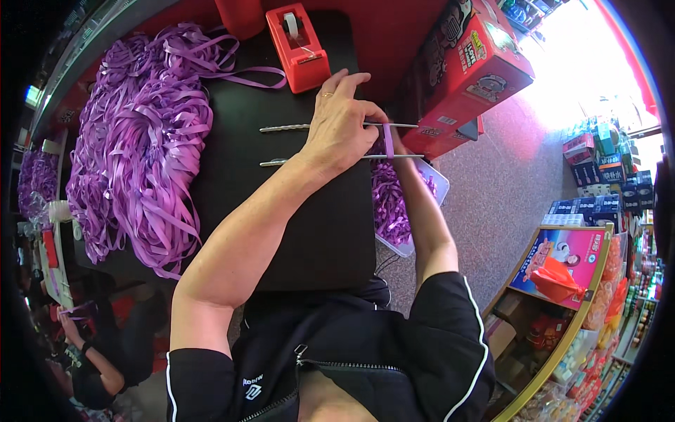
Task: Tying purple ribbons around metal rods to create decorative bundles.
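Black tabletop [302,243]: near its red plastic tape dispenser [300,56], a half-curled left hand [339,126] partly hides two metal rods [283,128], bridged by flat purple ribbon [389,142]. Right hand [402,150] blurred; neither grip clear. Tangled purple ribbons [144,133] left of the dispenser.

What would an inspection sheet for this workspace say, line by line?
Surface: black tabletop, bearing a purple ribbon pile.
Job's things: purple band spans two metal rods; plastic bin beside the tabletop holds more ribbon.
Clutter: red tape dispenser near the far edge.
Hands: left hand at the rods, grip unclear; right hand blurred, partly hidden.
Cables: thin dark loops near the bin, possibly wire.
Surroundings: speckled floor, red box, display case.
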`<state>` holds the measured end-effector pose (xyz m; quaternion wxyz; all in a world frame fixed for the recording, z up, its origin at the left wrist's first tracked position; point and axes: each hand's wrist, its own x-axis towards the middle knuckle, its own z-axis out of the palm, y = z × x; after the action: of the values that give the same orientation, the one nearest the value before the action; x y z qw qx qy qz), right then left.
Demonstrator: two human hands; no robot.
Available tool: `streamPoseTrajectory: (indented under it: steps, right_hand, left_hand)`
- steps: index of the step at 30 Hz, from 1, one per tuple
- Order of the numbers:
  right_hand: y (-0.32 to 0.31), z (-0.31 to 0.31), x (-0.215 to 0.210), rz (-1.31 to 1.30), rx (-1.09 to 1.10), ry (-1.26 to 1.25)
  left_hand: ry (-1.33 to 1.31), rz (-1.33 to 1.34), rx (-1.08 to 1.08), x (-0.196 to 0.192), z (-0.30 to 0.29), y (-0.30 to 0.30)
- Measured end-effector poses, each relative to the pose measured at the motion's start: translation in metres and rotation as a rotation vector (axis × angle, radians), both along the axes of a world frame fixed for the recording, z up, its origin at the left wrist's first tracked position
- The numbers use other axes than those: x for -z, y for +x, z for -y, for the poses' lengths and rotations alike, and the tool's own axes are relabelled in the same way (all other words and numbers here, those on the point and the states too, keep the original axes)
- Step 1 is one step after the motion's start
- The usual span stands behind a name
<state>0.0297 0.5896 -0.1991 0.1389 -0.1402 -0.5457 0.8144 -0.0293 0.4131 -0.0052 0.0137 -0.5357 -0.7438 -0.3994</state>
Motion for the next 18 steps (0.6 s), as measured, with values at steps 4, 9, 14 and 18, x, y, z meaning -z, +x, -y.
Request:
streamPoseTrajectory:
  steps: [4, 9, 14, 18]
  right_hand:
    - [0.091, 0.059, 0.007, -0.008, 0.315, 0.466]
    - [0.174, 0.118, -0.013, 0.073, 0.521, 0.411]
    - [0.206, 0.158, -0.048, 0.004, 0.594, 0.461]
    - [0.21, 0.178, -0.079, -0.163, 0.684, 0.514]
  left_hand:
    - [-0.032, -0.018, 0.008, -0.003, -0.001, 0.002]
    - [-0.029, -0.013, 0.022, 0.002, -0.002, -0.001]
    - [-0.03, -0.028, 0.03, 0.004, -0.004, -0.003]
    - [-0.04, -0.028, 0.035, 0.003, -0.008, -0.003]
